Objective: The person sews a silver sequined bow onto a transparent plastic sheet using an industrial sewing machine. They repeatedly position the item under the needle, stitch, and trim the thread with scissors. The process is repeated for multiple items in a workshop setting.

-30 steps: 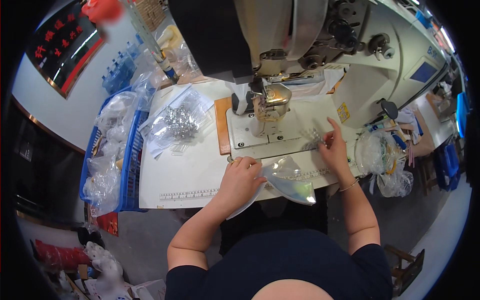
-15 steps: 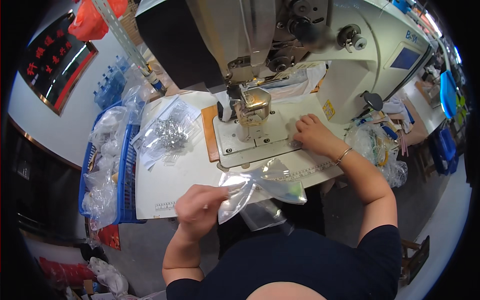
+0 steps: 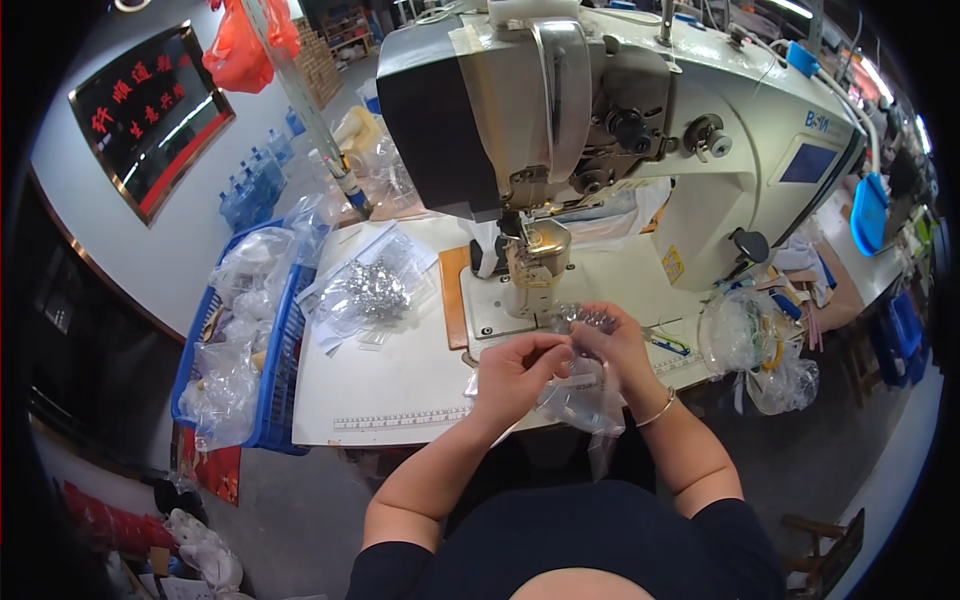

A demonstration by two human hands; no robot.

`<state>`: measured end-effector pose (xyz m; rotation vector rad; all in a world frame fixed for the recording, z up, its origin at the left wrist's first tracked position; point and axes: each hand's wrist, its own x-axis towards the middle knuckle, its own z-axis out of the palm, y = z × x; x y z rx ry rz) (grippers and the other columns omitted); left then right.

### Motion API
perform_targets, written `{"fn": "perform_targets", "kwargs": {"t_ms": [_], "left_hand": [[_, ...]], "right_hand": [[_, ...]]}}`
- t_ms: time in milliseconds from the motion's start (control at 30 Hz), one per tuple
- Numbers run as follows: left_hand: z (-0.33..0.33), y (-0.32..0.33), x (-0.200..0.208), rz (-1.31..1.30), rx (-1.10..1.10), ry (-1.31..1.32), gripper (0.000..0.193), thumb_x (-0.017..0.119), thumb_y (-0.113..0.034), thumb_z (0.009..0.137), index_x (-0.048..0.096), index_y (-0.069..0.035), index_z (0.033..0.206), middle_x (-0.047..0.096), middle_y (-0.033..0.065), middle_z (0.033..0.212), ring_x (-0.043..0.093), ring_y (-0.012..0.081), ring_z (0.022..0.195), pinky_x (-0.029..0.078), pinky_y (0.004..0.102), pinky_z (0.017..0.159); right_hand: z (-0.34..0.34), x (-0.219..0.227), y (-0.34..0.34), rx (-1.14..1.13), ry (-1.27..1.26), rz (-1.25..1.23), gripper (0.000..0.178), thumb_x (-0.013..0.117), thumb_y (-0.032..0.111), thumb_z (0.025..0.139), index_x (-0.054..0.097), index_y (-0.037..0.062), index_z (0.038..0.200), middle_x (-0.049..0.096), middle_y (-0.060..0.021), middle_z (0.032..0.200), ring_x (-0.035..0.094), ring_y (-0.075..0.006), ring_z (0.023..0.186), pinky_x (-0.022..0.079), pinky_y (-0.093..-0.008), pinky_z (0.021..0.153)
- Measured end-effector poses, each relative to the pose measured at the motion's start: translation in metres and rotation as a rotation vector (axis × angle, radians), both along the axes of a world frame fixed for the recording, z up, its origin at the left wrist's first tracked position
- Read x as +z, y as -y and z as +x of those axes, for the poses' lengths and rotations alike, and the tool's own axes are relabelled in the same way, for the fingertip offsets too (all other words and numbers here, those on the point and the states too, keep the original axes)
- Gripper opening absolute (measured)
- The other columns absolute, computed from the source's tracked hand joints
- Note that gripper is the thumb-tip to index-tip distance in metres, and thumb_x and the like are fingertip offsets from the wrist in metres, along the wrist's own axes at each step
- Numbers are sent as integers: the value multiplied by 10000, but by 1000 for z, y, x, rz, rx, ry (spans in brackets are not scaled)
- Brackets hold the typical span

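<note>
Evidently both hands had come close together just in front of the sewing machine (image 3: 745, 195). The right hand (image 3: 622, 350) was closed around a cluster of small shiny pieces (image 3: 588, 316), near the machine's front edge. The left hand (image 3: 518, 378) had its thumb and fingers pinched right beside the other's fingertips; I couldn't tell whether anything was caught between them. A clear plastic piece (image 3: 588, 405) hung below the hands, in front of the machine, over the edge of the counter (image 3: 375, 385). Left of the machine lay a transparent bag (image 3: 372, 290) of silvery bits, and farther left stood a blue basket (image 3: 283, 385)
</note>
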<state>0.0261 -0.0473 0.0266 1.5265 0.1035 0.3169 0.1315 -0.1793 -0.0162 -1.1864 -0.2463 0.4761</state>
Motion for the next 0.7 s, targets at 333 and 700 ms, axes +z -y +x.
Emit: {"fn": "perform_targets", "kwargs": {"t_ms": [333, 700], "left_hand": [[-10, -27, -22, 149, 200, -52, 102, 684, -75, 794, 661, 9, 849, 615, 59, 888, 569, 66, 636, 464, 192, 526], [-9, -28, -21, 127, 167, -96, 66, 642, -45, 819, 625, 5, 859, 597, 82, 1018, 568, 65, 615, 431, 177, 476]], "right_hand": [[-22, 5, -2, 259, 89, 14, 282, 587, 51, 865, 549, -15, 1137, 636, -99, 944, 622, -147, 812, 529, -266, 715], [-18, 10, -1, 241, 248, -95, 187, 594, 9, 843, 562, -20, 1025, 633, -75, 902, 612, -110, 779, 510, -245, 710]]}}
